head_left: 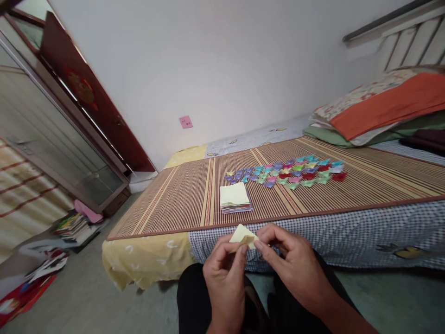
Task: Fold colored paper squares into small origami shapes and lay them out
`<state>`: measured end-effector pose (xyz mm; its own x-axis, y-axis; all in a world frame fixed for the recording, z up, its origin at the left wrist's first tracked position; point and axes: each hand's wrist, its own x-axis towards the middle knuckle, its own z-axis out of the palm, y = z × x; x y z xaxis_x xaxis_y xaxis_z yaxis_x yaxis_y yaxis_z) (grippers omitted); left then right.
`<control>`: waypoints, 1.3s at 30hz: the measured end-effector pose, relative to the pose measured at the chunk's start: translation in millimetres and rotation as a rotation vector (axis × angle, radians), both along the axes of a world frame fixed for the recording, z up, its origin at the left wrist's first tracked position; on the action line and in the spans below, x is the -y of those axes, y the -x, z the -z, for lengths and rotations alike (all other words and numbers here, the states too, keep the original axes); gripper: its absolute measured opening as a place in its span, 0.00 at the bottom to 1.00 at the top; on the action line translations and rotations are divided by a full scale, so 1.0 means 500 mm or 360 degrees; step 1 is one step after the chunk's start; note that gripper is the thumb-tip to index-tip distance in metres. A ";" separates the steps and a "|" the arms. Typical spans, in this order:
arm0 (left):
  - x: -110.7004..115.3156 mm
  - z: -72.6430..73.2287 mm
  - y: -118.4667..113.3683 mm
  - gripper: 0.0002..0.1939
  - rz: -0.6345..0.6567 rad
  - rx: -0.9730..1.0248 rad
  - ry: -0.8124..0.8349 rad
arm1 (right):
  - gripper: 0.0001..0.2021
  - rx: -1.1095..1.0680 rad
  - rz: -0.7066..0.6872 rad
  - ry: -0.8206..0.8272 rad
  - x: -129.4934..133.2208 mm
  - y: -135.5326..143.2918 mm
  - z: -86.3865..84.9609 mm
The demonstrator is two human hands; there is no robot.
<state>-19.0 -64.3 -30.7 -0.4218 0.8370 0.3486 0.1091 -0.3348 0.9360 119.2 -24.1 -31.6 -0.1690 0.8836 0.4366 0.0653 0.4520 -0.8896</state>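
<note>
Between my two hands is a small piece of pale yellow folded paper (243, 233), held above my lap just off the bed's edge. My left hand (225, 273) pinches its left side between thumb and fingers. The right edge is gripped by the thumb and forefinger of my right hand (295, 260). Just beyond, a stack of square paper sheets (235, 197) with a yellow sheet on top lies on the striped mat. Farther back and to the right, several small folded paper pieces (285, 176) in many colours stand in rows.
A striped mat (174, 199) covers the bed, over checked and yellow cloth. Pillows (389, 106) are piled at the right. A pink note (186, 122) sticks to the wall. On the floor at left are books (67, 227) and a red bag-like item (28, 299).
</note>
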 end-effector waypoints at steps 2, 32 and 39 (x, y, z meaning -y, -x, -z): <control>-0.003 -0.001 -0.001 0.11 0.0026 0.0060 -0.0003 | 0.11 0.0008 0.0006 0.0002 0.000 0.001 0.001; -0.015 0.011 0.005 0.15 0.0165 0.0480 0.0253 | 0.13 0.0116 -0.0061 -0.0070 -0.003 -0.005 -0.012; -0.012 0.003 0.007 0.14 0.0246 0.0379 0.0289 | 0.06 0.0112 -0.0006 -0.0130 -0.011 -0.009 -0.017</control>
<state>-22.6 -58.5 -31.9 -0.3369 0.9367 0.0949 -0.1591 -0.1560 0.9749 123.7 -18.6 -23.1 -0.2053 0.8450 0.4938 0.1244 0.5230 -0.8432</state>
